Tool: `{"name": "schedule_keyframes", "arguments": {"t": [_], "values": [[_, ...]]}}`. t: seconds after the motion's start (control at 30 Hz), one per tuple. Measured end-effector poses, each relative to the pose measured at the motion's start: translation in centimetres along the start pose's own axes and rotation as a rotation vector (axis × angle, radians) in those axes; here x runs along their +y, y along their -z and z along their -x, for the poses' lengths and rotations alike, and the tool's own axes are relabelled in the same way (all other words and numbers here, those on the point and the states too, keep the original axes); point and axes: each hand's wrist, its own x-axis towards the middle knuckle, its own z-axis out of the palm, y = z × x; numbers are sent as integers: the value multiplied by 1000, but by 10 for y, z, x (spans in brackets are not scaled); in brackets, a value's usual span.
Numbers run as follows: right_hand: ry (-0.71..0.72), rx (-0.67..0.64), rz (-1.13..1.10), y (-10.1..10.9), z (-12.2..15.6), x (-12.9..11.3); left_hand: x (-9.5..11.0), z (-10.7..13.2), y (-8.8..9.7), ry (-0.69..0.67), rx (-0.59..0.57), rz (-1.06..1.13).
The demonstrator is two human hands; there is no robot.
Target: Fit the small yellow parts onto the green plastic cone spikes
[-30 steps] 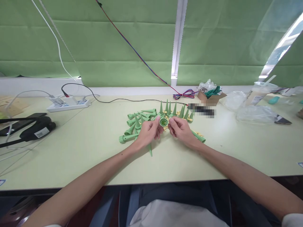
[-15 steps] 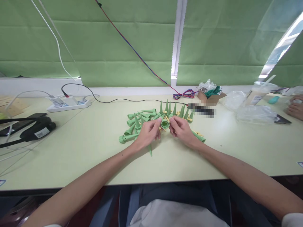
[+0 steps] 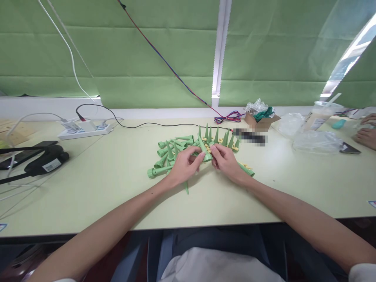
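Observation:
A green plastic watering spike (image 3: 203,149) is tilted between my hands, its point up and away and its wide collar toward me. My left hand (image 3: 188,164) grips its left side with the thumb and bent fingers. The fingertips of my right hand (image 3: 225,160) pinch at the right edge of the collar; whether a small part is also between them is hidden. Behind and left of my hands lie several more green spikes (image 3: 161,162). A row of upright spikes (image 3: 216,136) stands behind, with small yellow pieces (image 3: 235,148) among them.
A white power strip (image 3: 85,131) and a black strapped device (image 3: 48,158) are on the left. A small cardboard box (image 3: 261,123), a drink cup (image 3: 319,116) and plastic bags (image 3: 317,141) stand at the right. Another person's hand (image 3: 367,135) is at the far right.
The spike between my hands has turned: its open collar faced me before, and now its side shows with the point up. My left fingers have shifted slightly.

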Motion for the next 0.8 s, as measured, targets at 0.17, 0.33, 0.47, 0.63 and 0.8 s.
{"name": "schedule_keyframes", "arguments": {"t": [0.17,0.33,0.47,0.63,0.8], "values": [[8,10,15,1,-1,2,1,0,0,-25,-7,-12],[8,27,32,1,-3,8,3,1,0,-61,-6,-31],[21,34,75,1,-3,7,1,1,-1,-74,1,-50],[79,79,236,1,-2,3,0,1,-1,-112,21,-101],[129,64,334,1,-3,3,-1,0,-1,-125,32,-157]]}}
